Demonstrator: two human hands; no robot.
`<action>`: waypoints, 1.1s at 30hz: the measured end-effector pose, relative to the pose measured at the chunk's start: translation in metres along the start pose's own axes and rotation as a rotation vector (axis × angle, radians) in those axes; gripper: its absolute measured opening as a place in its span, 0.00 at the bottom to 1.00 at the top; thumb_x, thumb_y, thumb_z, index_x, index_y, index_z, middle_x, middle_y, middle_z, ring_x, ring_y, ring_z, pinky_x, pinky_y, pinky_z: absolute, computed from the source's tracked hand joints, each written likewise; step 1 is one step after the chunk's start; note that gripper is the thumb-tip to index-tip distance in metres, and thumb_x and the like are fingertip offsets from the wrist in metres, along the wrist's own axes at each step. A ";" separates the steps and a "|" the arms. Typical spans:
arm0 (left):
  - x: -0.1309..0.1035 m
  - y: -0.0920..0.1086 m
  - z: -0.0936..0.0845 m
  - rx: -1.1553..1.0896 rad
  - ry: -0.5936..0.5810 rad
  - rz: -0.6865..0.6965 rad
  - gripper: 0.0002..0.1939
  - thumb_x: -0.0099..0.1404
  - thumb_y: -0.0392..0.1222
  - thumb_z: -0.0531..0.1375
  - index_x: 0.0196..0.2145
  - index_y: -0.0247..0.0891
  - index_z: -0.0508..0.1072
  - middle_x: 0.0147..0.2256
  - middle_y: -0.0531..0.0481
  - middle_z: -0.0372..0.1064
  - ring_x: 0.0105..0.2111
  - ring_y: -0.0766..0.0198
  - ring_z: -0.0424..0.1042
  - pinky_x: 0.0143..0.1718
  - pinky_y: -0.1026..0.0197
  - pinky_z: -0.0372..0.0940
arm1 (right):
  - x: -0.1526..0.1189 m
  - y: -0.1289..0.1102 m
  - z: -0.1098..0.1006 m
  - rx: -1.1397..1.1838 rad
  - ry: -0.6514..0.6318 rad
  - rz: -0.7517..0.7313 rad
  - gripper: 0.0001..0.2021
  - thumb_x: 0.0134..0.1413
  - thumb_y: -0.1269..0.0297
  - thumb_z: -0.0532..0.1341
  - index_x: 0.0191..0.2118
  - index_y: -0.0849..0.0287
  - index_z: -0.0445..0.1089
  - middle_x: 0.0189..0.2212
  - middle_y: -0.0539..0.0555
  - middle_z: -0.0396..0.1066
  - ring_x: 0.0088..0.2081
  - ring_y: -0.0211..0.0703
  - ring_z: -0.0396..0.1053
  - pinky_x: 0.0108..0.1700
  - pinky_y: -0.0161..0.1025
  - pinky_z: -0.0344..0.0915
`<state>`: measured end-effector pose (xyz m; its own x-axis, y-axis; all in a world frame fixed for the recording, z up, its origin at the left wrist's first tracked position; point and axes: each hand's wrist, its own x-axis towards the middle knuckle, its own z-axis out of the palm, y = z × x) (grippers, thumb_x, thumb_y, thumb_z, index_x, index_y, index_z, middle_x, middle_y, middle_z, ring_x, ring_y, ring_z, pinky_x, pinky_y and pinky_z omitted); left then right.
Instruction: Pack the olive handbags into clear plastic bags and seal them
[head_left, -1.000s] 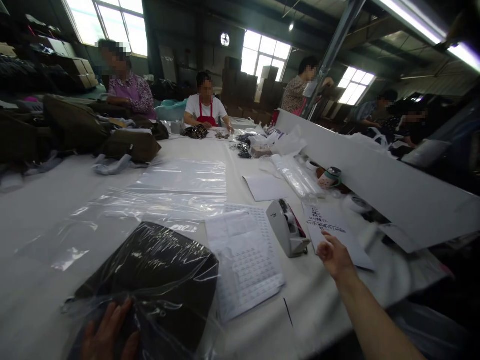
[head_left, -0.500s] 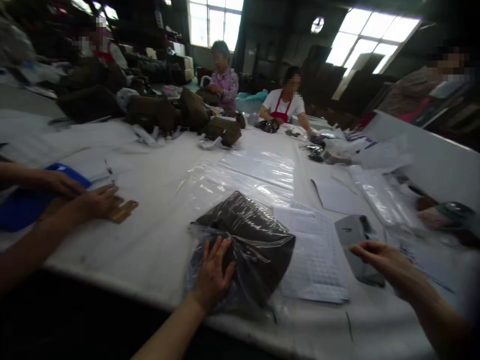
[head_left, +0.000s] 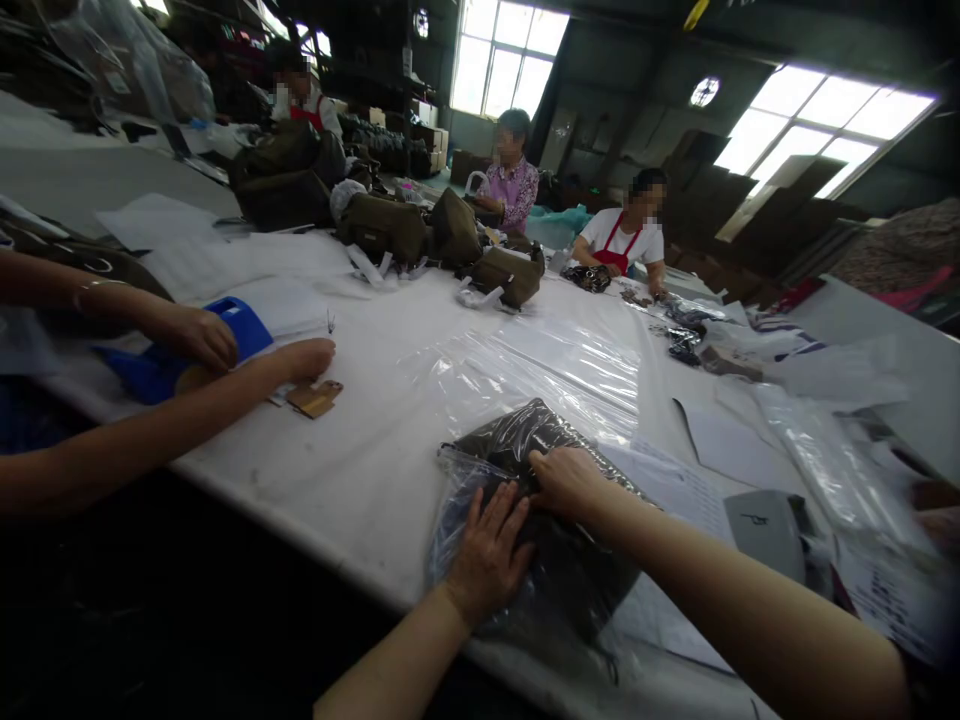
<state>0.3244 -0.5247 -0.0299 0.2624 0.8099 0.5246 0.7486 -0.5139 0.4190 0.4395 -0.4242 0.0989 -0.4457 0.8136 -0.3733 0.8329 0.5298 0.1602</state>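
A dark olive item wrapped in a clear plastic bag (head_left: 592, 570) lies at the near edge of the white table. My left hand (head_left: 491, 550) rests on the bag with its fingers stretched out. Just beside it, my right hand (head_left: 566, 485) is against the top of the bag, its fingers curled into a pinch. Whatever may be between those fingertips is hidden. Printed sheets (head_left: 675, 490) lie partly under the bag and my right forearm. To the right of the arm stands a grey box-like device (head_left: 765, 530).
At left, a co-worker's hands (head_left: 199, 335) work beside a blue container (head_left: 244, 325) and brown cardboard tags (head_left: 315, 398). Flat clear plastic bags (head_left: 570, 360) lie beyond my bag. Olive bags (head_left: 386, 228) are heaped farther back, where several people work.
My right hand has moved left from the grey device onto the plastic bag. My left hand stays on the bag. The view has shifted, and the co-worker's hands at left have moved apart.
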 end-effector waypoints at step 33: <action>0.061 0.007 -0.076 -1.543 -0.143 -1.201 0.16 0.51 0.43 0.65 0.36 0.33 0.73 0.32 0.46 0.71 0.26 0.67 0.67 0.30 0.64 0.66 | -0.219 0.173 0.018 0.911 1.453 0.840 0.23 0.54 0.47 0.56 0.31 0.66 0.73 0.27 0.59 0.73 0.30 0.46 0.71 0.32 0.40 0.68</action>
<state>0.2992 -0.5006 0.0610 0.2061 0.8421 -0.4983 -0.5151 0.5264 0.6765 0.6871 -0.5150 0.1917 0.6177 0.5571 0.5550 0.6287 0.0743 -0.7741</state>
